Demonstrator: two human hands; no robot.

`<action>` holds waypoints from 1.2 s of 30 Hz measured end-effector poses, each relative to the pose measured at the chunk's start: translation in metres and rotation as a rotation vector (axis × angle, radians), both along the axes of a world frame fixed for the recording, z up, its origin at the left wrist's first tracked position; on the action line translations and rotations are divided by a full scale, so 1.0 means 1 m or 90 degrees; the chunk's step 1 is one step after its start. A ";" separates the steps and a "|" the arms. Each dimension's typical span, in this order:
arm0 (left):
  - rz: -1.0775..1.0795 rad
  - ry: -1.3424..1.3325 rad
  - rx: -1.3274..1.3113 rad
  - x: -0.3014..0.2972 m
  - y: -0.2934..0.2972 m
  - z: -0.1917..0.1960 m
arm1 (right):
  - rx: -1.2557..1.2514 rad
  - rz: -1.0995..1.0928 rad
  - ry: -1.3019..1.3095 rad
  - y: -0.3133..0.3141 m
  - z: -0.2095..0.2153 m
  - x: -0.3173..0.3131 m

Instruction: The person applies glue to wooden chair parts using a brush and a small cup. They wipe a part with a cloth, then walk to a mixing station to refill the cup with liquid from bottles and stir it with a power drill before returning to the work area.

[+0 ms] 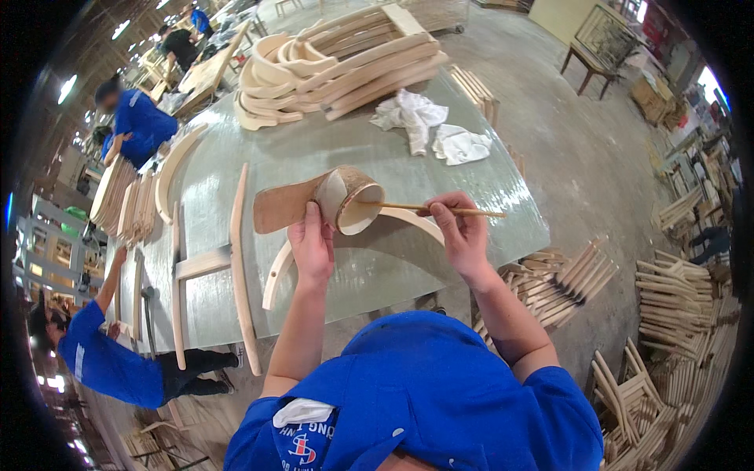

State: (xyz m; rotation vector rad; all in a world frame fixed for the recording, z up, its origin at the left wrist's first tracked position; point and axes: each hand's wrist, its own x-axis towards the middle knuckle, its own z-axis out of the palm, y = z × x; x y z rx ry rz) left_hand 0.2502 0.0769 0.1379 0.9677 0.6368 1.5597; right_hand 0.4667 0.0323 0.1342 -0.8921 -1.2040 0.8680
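Note:
My left hand grips a tilted cup crusted with pale, dried material, its pale inside facing right. A flat brown wooden paddle sticks out from the cup's left side. My right hand is closed on a thin wooden stick, whose far end reaches into the cup's mouth. The cup is above the table, and what it contains is hard to make out. Behind my hands lies a curved wooden piece, partly hidden. Left of it is an H-shaped wooden frame with dark smudges at its joints.
A grey-green table carries a large stack of curved wooden parts and white rags. Bundled wooden slats lie at its left edge. Two co-workers in blue are on the left. Stacked frames stand on the right floor.

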 end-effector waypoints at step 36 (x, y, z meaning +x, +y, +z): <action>0.190 -0.187 -0.376 -0.215 -0.058 -0.077 | -0.564 0.199 0.476 0.023 -0.087 -0.244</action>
